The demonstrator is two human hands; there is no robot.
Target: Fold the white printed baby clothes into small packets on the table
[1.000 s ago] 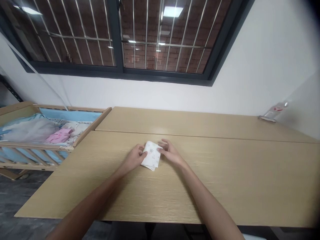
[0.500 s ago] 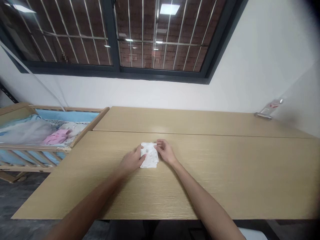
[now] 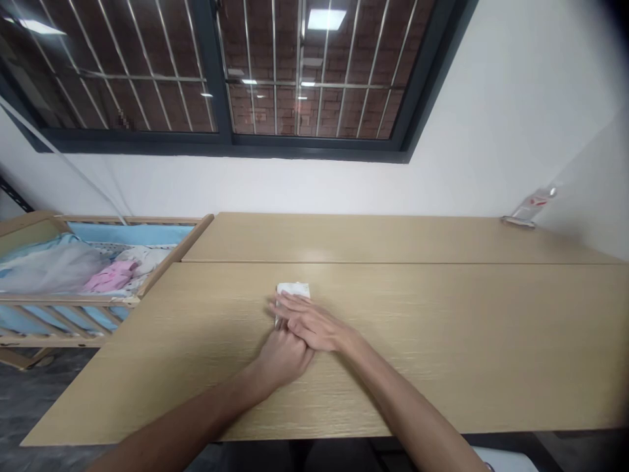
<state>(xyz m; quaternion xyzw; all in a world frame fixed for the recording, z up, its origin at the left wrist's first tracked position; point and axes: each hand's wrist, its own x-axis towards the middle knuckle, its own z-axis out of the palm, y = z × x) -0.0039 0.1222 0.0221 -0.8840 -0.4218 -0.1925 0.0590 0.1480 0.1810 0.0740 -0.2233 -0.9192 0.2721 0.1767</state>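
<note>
A small folded white cloth with a faint print lies on the light wooden table, near its middle. My right hand lies flat over the cloth with its fingers stretched out, pointing left. My left hand sits just below and partly under the right hand, so its fingers are mostly hidden. Only the far edge of the cloth shows beyond the hands.
A wooden crib with blue lining, a pink garment and pale cloths stands at the table's left end. A clear plastic stand sits at the far right corner by the wall. A barred window runs above.
Both hands held the cloth by its sides before. Now the right hand has come across and lies flat on top of it, and the left hand has slid down beneath the right.
</note>
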